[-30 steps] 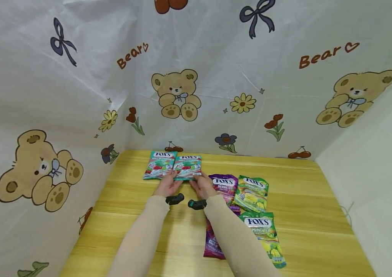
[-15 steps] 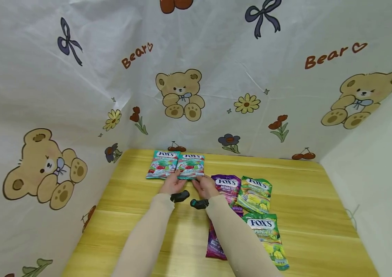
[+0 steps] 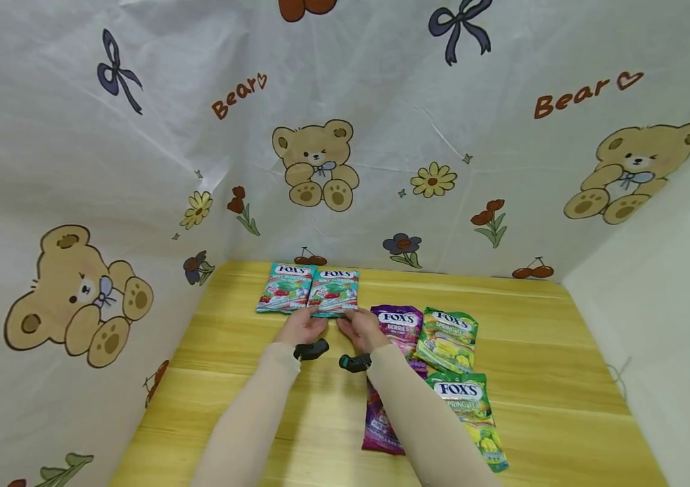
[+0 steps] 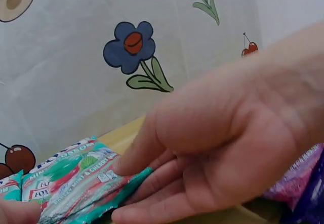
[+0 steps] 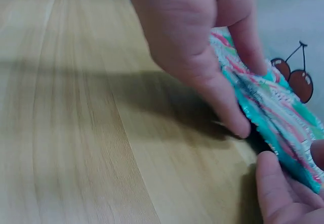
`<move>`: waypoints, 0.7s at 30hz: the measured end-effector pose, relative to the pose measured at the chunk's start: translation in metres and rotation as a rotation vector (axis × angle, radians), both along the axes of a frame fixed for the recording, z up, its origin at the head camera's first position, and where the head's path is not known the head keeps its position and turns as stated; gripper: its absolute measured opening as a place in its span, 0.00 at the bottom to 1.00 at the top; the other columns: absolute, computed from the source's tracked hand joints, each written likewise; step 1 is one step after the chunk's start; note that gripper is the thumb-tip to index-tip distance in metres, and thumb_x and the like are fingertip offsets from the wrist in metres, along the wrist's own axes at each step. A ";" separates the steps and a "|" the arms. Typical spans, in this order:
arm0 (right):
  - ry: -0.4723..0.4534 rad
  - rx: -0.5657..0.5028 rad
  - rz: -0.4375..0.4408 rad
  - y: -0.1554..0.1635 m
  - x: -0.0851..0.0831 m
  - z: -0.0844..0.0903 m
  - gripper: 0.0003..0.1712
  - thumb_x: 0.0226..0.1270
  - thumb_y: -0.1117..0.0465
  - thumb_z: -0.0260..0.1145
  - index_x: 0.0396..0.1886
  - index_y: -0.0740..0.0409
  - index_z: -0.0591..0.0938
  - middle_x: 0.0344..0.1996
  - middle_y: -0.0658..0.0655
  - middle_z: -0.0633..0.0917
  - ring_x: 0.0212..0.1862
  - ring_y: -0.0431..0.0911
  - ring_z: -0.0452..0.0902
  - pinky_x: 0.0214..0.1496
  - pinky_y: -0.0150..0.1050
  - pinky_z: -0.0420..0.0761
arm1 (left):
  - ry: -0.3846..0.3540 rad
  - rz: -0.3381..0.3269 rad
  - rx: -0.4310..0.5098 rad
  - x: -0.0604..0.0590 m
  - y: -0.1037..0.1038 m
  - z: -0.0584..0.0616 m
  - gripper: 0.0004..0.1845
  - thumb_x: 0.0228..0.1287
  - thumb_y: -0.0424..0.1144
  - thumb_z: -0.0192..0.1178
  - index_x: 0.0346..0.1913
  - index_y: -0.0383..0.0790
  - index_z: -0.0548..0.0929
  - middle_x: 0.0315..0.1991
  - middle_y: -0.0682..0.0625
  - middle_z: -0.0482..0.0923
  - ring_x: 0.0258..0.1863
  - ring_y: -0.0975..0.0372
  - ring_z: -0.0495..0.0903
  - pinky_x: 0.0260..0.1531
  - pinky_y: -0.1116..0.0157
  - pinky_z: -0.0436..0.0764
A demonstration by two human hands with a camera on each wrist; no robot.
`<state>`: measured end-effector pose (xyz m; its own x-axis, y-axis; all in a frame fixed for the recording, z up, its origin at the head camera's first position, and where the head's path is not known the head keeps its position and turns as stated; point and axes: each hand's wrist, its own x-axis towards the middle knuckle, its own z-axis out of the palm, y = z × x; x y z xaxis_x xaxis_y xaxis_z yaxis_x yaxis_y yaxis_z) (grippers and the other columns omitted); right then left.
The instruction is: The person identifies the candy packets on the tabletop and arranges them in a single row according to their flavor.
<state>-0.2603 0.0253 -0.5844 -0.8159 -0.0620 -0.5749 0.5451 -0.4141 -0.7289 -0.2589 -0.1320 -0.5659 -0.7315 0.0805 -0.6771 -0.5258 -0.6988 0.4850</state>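
Wooden table [image 3: 247, 379], both hands [image 3: 305, 327] pinching teal candy bag [image 3: 334, 293]

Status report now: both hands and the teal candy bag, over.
Left hand and right hand both pinch near edge of right teal bag. Bag flat on table, overlapping second teal bag. Nothing in the way.
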 end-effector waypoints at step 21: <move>0.096 0.058 0.246 0.043 0.040 0.025 0.31 0.82 0.67 0.53 0.79 0.70 0.59 0.72 0.74 0.69 0.70 0.64 0.73 0.69 0.47 0.80 | 0.094 -0.082 -0.036 0.045 -0.001 -0.007 0.28 0.82 0.29 0.45 0.78 0.22 0.54 0.79 0.29 0.54 0.79 0.45 0.59 0.79 0.54 0.62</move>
